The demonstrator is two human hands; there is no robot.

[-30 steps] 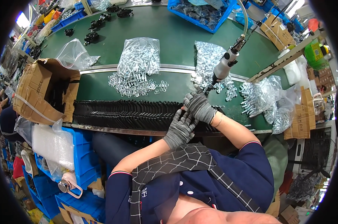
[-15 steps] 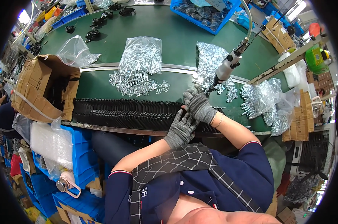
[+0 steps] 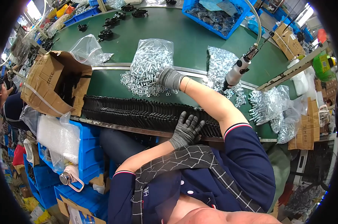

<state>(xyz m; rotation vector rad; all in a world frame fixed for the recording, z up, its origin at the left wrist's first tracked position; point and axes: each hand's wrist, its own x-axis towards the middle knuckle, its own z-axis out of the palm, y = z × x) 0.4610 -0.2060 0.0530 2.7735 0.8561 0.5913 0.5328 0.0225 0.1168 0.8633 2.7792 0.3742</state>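
My right hand [image 3: 169, 79], in a grey striped glove, reaches across to a heap of small silver metal parts [image 3: 148, 71] spilling from a clear plastic bag. Its fingers are curled down at the heap's right edge; whatever is between them is hidden. Below, my left hand [image 3: 187, 130], gloved alike, rests with fingers apart on the right part of a long row of black metal parts [image 3: 139, 114] packed side by side along the bench's near edge. Silver nuts or rings [image 3: 133, 89] lie scattered in front of the bag.
A pneumatic screwdriver [image 3: 235, 74] hangs right of my right forearm, by another bag of silver parts [image 3: 221, 61]. More bagged bolts [image 3: 262, 106] lie at the right. An open cardboard box [image 3: 42, 84] stands left; a blue bin [image 3: 228, 33] sits at the back. A person [image 3: 12, 106] is far left.
My right hand has left the row beside my left hand and moved left and away to the silver heap. My left hand stays on the black row, its fingers now more spread.
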